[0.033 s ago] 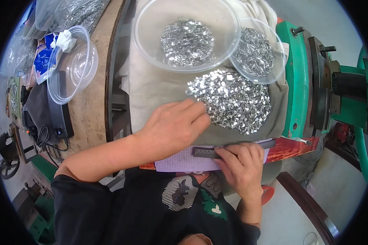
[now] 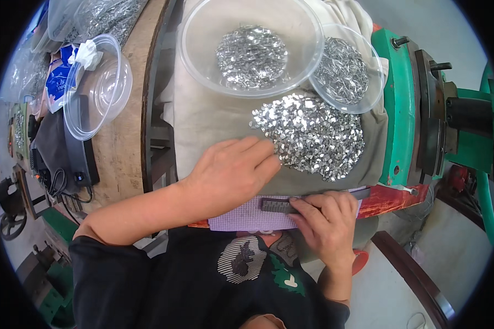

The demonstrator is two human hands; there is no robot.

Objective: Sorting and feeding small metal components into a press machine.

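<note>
1. Left hand [image 2: 233,167] is resting at the left edge of the metal pile [image 2: 318,140]. Fingers are curling close together; tips are hiding, so can't tell if they're pinching a piece.
2. Right hand [image 2: 328,219] is pinching the dark grooved bar [image 2: 277,205] between thumb and fingers, probably for steadying it while leaving its left end uncovered.
3. Bar is lying on the purple checked cloth [image 2: 241,216] along the near edge of the surface [image 2: 203,120], likely for easy reach; the cloth is maybe reducing slipping.
4. Pile is sitting loose toward the surface's right edge, apparently spreading low so small pieces are staying easy to pick.
5. Big clear tub [image 2: 203,60] is standing by the far edge, holding shiny pieces. Small clear bowl [image 2: 372,90] is sitting beside it, toward the far right corner, holding thin pins; probably they're keeping kinds apart.
6. Green machine [image 2: 398,109] is standing just past the right edge.
</note>
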